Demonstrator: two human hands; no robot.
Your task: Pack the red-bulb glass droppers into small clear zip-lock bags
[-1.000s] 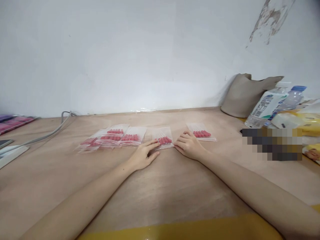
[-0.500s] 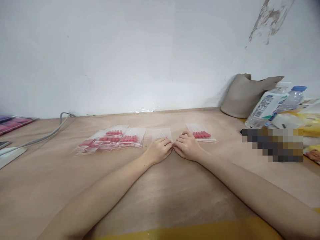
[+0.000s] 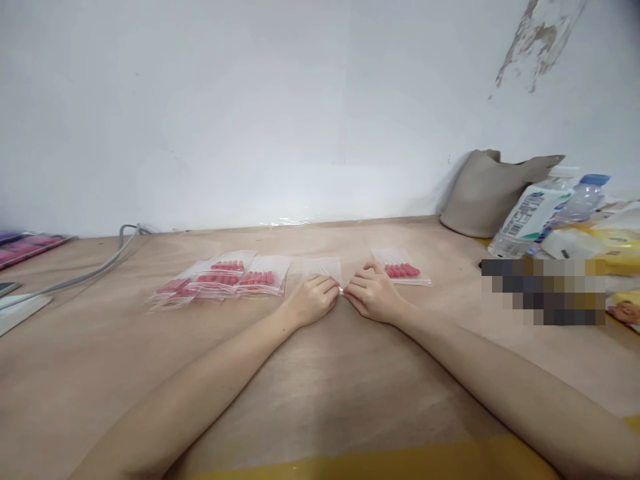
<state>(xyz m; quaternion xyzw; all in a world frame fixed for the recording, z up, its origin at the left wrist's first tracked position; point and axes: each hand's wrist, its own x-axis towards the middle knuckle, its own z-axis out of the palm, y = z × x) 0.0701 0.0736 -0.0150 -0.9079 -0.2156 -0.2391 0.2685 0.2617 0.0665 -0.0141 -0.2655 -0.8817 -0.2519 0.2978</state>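
Observation:
Between my hands lies a small clear plastic bag [image 3: 321, 267], its near edge pinched at the fingertips. My left hand [image 3: 315, 299] is closed on the bag's near edge and covers much of its lower part. My right hand [image 3: 373, 293] has its fingers pressed together at the bag's right corner. A bit of red shows beside the left fingers. Just past my right hand rests a bag of red pieces [image 3: 403, 270] in a row. To the left, several similar bags [image 3: 257, 277] with red pieces overlap in a pile.
At the right stand a grey-brown container [image 3: 493, 193], a labelled plastic bottle [image 3: 533, 213], a blue-capped bottle [image 3: 587, 200] and a yellow package [image 3: 610, 247]. A grey cable [image 3: 95, 272] runs along the left, near a pink packet [image 3: 30, 247]. The wall borders the table's back.
My hands have moved slightly apart; a shiny strip of the bag's edge now shows between the fingertips. The other bags lie as before.

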